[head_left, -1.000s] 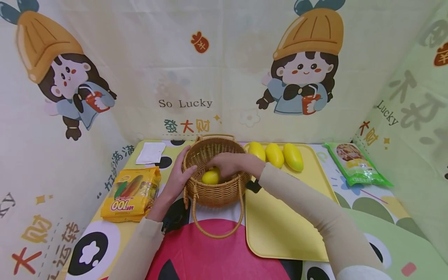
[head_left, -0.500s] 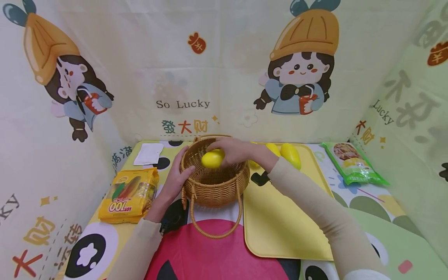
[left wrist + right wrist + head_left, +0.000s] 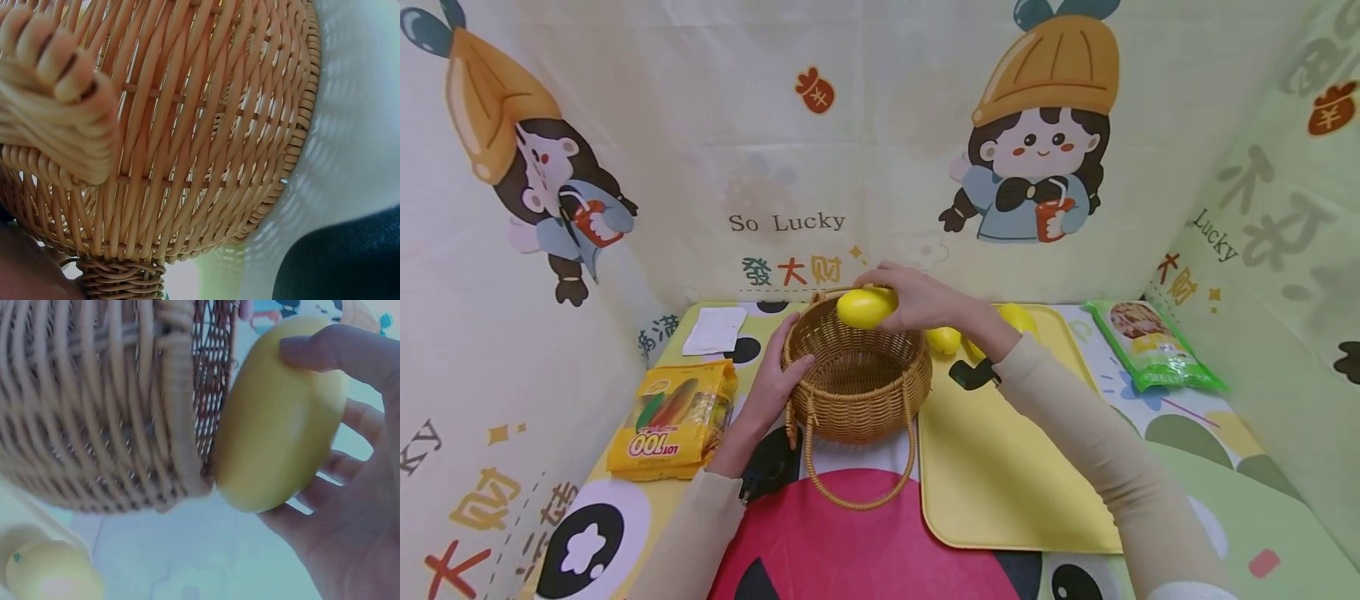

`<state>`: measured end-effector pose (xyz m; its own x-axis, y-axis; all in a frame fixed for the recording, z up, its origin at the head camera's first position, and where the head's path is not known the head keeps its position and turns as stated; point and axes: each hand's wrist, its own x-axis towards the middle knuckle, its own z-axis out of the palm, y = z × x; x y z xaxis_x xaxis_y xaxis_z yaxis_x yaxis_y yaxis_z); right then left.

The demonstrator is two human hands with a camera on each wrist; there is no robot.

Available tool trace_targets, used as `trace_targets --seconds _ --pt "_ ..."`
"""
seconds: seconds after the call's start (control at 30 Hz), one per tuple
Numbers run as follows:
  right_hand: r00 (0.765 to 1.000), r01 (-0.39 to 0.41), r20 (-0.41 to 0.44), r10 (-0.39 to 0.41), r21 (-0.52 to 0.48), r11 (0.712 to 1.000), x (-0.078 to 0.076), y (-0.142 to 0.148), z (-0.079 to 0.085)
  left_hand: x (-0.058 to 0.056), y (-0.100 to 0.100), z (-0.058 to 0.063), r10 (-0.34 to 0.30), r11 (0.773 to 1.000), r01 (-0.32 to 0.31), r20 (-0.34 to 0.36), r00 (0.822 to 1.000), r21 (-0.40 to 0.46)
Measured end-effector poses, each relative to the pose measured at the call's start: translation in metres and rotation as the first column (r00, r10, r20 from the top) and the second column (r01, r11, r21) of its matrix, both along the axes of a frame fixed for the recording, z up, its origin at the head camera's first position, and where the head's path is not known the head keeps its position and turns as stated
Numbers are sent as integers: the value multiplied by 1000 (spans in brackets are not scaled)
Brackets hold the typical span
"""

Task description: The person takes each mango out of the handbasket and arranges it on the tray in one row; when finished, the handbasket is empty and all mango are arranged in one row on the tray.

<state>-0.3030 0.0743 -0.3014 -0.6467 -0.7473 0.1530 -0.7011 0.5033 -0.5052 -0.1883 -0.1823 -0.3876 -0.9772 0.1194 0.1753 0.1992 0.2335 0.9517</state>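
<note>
A round wicker basket (image 3: 861,421) with its handle hanging down the front stands mid-table. My left hand (image 3: 775,375) grips the basket's left rim, the thumb over the edge. Close up in the left wrist view, woven cane (image 3: 206,112) of the basket's side fills most of the picture. Just above the basket's mouth, my right hand (image 3: 917,297) holds a yellow mango (image 3: 863,308). Thumb and fingers span the mango (image 3: 281,419) in the right wrist view, beside the basket's rim. The visible inside of the basket shows bare weave.
A yellow tray (image 3: 1000,475) lies right of the basket, with several mangoes (image 3: 943,340) at its far end, partly behind my right arm. At left are an orange snack bag (image 3: 673,421) and a white packet (image 3: 715,330); a green packet (image 3: 1153,346) lies far right.
My right hand has lifted the mango from inside the basket up to above its far rim. The left hand keeps its grip on the rim.
</note>
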Motion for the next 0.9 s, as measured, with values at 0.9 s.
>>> trace_targets --seconds 0.9 --pt "865 501 -10 -501 -28 865 -25 127 -48 -11 -6 -20 11 1000 -11 -8 1000 16"
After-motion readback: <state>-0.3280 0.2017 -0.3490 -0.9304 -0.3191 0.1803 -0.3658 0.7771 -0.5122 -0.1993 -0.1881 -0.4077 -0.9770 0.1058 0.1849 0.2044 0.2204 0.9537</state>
